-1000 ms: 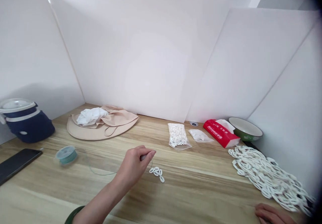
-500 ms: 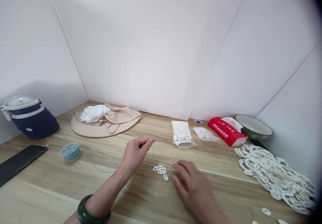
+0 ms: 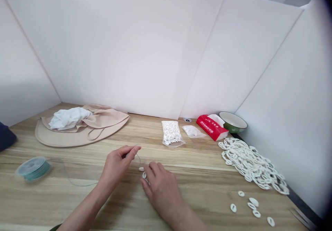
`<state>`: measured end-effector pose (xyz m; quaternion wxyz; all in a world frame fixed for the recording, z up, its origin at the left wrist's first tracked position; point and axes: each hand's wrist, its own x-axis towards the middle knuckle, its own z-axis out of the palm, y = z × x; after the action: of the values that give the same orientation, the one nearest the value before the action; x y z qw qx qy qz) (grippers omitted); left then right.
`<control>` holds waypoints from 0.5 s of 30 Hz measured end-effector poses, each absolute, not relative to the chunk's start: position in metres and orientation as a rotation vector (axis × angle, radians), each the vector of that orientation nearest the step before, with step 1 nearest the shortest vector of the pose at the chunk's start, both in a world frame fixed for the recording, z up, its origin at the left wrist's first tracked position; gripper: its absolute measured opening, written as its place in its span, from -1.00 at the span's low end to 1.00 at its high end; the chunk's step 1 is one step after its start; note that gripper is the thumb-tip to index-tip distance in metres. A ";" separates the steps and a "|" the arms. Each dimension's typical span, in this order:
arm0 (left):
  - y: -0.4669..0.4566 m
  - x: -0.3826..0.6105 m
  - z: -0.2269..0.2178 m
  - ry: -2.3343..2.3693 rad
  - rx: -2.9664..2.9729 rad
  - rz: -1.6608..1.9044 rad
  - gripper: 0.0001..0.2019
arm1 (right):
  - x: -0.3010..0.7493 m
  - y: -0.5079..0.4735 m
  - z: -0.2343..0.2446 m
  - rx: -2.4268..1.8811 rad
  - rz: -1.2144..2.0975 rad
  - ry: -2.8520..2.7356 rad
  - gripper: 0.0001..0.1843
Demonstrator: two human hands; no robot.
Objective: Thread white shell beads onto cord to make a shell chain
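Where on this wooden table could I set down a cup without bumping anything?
Bare wood on the table lies between the right hand and the loose white beads, and between the beige cloth and the bagged beads. It's crowded around the left hand and the white bead chain.

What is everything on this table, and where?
spool of thread: one, teal, left side
thread: one strand, pale, running from the spool rightward
navy bag: one, navy, left edge
beige cloth: one, beige, back left
white cloth: one, white, on beige cloth
bag of cowrie shells: one, white, back middle
tissue box: one, red, back right
bowl: one, green, back right
shell heap: one, white, right
loose shells: six, white, front right
left hand: one, pinching the thread
right hand: one, over small shells
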<state>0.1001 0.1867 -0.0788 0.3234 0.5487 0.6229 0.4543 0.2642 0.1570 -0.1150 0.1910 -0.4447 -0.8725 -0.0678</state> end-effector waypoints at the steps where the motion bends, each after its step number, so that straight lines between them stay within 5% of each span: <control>1: 0.186 0.099 -0.079 1.636 1.451 1.194 -0.61 | 0.278 0.154 -0.112 -1.265 -0.204 -2.418 -0.82; 15: 0.188 0.096 -0.095 1.763 1.816 1.025 -0.62 | 0.524 0.110 -0.148 -1.530 -0.571 -2.187 -0.79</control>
<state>0.0958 0.1877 -0.0954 0.2043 0.6510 0.6320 0.3674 0.5244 0.1099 -0.1483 0.2046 -0.5486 -0.7844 -0.2048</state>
